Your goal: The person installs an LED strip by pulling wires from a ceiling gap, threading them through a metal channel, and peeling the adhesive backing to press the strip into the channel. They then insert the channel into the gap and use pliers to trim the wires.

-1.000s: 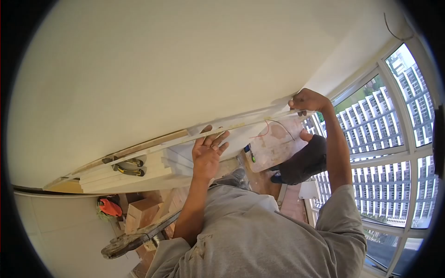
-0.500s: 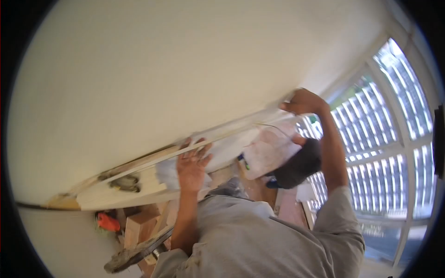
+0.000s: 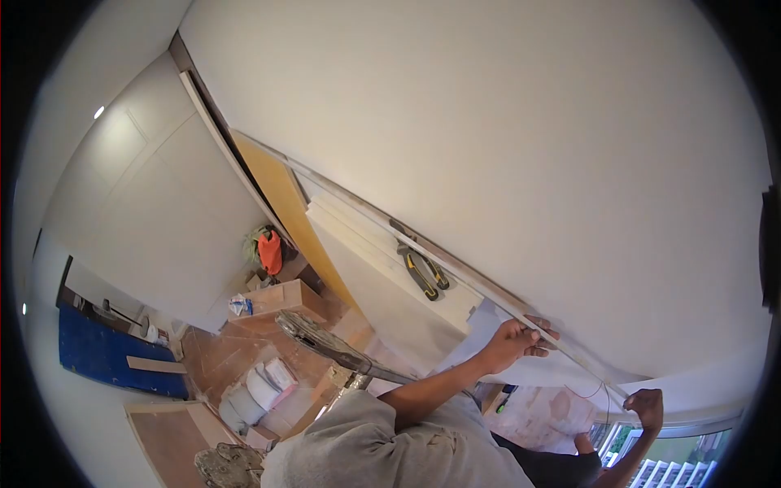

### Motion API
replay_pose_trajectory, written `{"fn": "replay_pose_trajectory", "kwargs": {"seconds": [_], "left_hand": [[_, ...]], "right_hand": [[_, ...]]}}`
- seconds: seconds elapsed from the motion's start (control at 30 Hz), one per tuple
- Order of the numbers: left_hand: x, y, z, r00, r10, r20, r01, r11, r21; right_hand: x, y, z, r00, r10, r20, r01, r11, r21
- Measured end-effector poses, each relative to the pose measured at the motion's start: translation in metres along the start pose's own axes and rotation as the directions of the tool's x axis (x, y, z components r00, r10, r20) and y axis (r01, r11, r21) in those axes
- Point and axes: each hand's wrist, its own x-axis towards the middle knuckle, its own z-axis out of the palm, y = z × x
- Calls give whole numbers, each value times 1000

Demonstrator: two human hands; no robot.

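A long thin white strip (image 3: 480, 285) runs slantwise along the base of a large pale panel. Around it the fingers of my left hand (image 3: 516, 345) are bent, with the thumb against the strip. My right hand (image 3: 647, 405) is farther along, at the lower right, its curled fingers at the strip's far end. A thin looped wire (image 3: 587, 396) hangs between the two hands. Pliers (image 3: 423, 272) with black and yellow handles lie on a white ledge (image 3: 358, 230) to the left of my left hand.
A yellowish board (image 3: 281, 191) stands left of the ledge. Below are a muddy shoe (image 3: 325, 342), cardboard boxes (image 3: 281, 302), an orange item (image 3: 269, 250) and white sacks (image 3: 260, 390). A blue panel (image 3: 106, 350) stands at far left; a slatted window (image 3: 671, 472) is at lower right.
My view has swung left, bringing more room and floor into sight. My left hand, spread flat by the strip before, now has its fingers bent around it.
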Motion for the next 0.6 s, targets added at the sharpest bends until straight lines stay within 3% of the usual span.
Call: {"fn": "replay_pose_trajectory", "kwargs": {"seconds": [0.27, 0.33, 0.47, 0.53, 0.6], "left_hand": [[-3, 4, 9, 991, 96, 92, -103, 991, 82], [-4, 5, 10, 988, 104, 111, -114, 990, 88], [-5, 5, 2, 997, 41, 70, -43, 999, 32], [-5, 3, -5, 999, 9, 50, -8, 1000, -9], [-6, 1, -11, 999, 5, 33, -4, 999, -42]], "right_hand": [[-18, 37, 22, 997, -8, -81, 19, 991, 135], [-23, 23, 18, 993, -15, -114, 16, 1000, 4], [-26, -2, 7, 995, 26, -95, -28, 999, -20], [-27, -9, 0, 993, -81, -83, 65, 983, -172], [-26, -21, -3, 992, -97, -81, 78, 975, -209]]}}
